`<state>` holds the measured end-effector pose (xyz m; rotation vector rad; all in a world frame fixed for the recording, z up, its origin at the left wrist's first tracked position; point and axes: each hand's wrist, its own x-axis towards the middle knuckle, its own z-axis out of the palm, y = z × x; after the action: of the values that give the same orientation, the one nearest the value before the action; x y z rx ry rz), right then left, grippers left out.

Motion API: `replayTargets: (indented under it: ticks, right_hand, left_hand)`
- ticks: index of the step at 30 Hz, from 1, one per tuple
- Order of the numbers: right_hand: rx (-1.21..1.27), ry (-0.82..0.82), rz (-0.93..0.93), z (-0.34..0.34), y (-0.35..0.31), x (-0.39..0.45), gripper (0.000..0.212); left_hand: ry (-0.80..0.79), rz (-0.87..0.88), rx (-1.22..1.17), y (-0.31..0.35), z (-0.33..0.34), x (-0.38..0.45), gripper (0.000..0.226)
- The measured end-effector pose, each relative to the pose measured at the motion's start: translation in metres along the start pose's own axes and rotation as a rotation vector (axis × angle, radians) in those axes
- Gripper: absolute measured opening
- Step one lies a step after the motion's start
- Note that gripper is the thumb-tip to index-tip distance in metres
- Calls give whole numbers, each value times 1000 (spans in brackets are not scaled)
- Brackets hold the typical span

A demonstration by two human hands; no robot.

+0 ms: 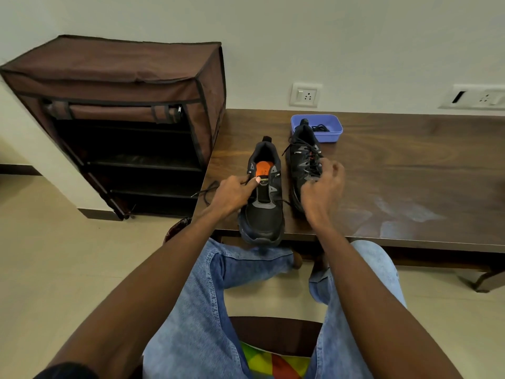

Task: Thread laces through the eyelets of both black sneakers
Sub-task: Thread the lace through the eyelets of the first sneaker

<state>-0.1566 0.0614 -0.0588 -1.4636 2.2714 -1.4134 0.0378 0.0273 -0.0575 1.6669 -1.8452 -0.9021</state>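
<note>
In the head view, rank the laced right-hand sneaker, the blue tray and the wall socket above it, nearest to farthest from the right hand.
1. Laced sneaker: directly under the right hand, fingers on its laces.
2. Blue tray: behind that sneaker's heel, at the table's back.
3. Wall socket: on the wall above the tray.

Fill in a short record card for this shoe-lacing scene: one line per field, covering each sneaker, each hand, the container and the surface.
left sneaker: on the table edge, tongue open, orange insole showing, lace only through the lowest eyelets
right sneaker: laced most of the way up
left hand: pinches a lace end beside the left sneaker
right hand: fingers curled at the right sneaker's laces
blue tray: behind the right sneaker, something black inside
table: dark wood, against the wall
shoe rack: brown fabric, left of the table
</note>
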Motion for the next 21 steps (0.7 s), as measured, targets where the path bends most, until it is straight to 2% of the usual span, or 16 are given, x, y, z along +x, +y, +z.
replayTargets:
  ticks: [1, 3, 6, 9, 12, 15, 21]
  right_hand:
    - [4, -39, -124, 1, -4, -6, 33]
    - [62, -265, -227, 9, -9, -16, 20]
    - [-21, -601, -277, 27, -14, -30, 24]
    - [-92, -750, -209, 37, -16, -33, 28]
    - [-22, -771, -142, 37, -15, -28, 22]
    - [58, -710, -126, 39, -13, -31, 11]
    - [121, -574, -129, 36, -16, -42, 14]
  left_hand:
    - [-18, -2, 1, 1, -2, -1, 49]
    - [-57, -19, 4, 3, -5, 0, 53]
    - [-143, -92, -7, 3, -10, 0, 62]
    - [-217, -153, 21, 9, -13, -1, 59]
    - [-206, -119, 65, 13, -11, -1, 57]
    - [-200, -113, 26, 9, -8, 2, 54]
    - [-200, -124, -132, 1, -6, 1, 41]
